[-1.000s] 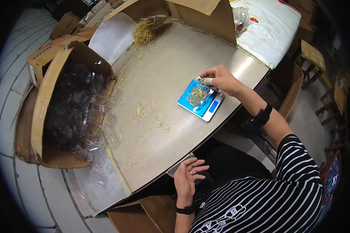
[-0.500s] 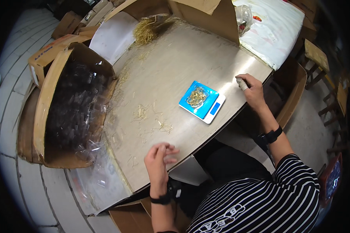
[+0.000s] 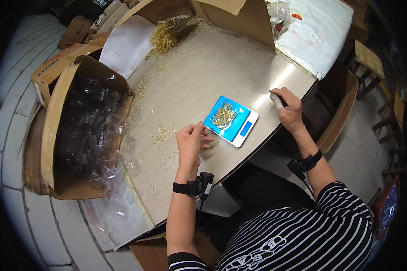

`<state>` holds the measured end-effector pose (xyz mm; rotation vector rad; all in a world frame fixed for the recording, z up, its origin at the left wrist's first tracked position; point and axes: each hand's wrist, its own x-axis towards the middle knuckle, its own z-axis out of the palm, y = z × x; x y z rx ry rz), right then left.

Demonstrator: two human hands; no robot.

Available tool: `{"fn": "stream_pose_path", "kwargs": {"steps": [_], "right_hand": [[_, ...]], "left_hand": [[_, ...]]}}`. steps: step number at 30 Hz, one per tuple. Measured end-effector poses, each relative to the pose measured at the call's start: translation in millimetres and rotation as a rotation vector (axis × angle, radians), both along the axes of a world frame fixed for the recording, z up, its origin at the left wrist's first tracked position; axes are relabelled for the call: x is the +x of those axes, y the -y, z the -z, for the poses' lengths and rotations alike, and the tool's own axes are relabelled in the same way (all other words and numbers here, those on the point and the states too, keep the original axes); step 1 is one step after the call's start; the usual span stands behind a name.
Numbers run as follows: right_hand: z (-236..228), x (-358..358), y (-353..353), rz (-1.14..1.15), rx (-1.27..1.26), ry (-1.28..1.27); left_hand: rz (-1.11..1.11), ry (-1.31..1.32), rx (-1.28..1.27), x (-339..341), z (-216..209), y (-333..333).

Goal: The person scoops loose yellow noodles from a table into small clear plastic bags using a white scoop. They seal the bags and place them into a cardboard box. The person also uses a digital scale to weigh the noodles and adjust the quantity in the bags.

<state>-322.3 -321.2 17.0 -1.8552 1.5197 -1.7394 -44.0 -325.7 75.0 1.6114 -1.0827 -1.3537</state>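
A small white digital scale stands near the table's front edge. On it rests a blue tray holding a tangled heap of thin gold metal pieces. My left hand is beside the tray's left corner, thumb and forefinger close together in a pinch, the other fingers curled. Whatever is between the fingertips is too small to make out. To the right of the scale, my right hand is closed above the table, with pale tape round one digit. Its curled fingers hide any contents.
Loose gold pieces lie scattered left of the scale. A larger gold heap sits at the far left. An open cardboard box of clear plastic pieces flanks the table. A white covered stack stands far right.
My left hand has moved up and to the right, from over the table's front edge to the tray's left corner. My right hand has barely shifted.
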Motion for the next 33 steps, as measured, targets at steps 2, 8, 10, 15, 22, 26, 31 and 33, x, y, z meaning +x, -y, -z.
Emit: {"fn": "stream_pose_path", "kwargs": {"steps": [2, 8, 10, 15, 22, 26, 31, 33], "right_hand": [[-0.6, 0.3, -0.3, 0.009, -0.003, -0.001], [-0.9, 1.2, 0.1, 0.007, -0.015, -0.009], [-0.6, 1.4, 0.5, -0.001, -0.017, 0.008], [1.0, 2.1, 1.7, -0.003, -0.022, 0.014], [0.3, 1.8, 1.0, 0.0, -0.015, 0.025], [-1.3, 2.7, 0.5, 0.005, 0.027, 0.037], [-15.6, 24.8, -12.2, -0.014, 0.277, 0.106], [-15.8, 31.5, -20.8, -0.086, 0.281, 0.062]], "left_hand": [[0.003, 0.002, 0.007, -1.6, 2.1, 0.7], [-0.004, -0.01, 0.028, -2.9, 5.4, 2.4], [-0.003, -0.016, 0.027, -3.0, 7.6, 3.4], [-0.009, -0.034, 0.026, -3.4, 9.2, 3.5], [-0.007, -0.06, 0.039, -6.2, 9.8, 3.5], [-0.007, -0.067, 0.038, -9.5, 13.0, 5.6], [0.028, -0.04, -0.006, -6.3, 20.7, 8.1], [-0.007, -0.071, -0.005, -8.9, 20.3, 5.4]]}}
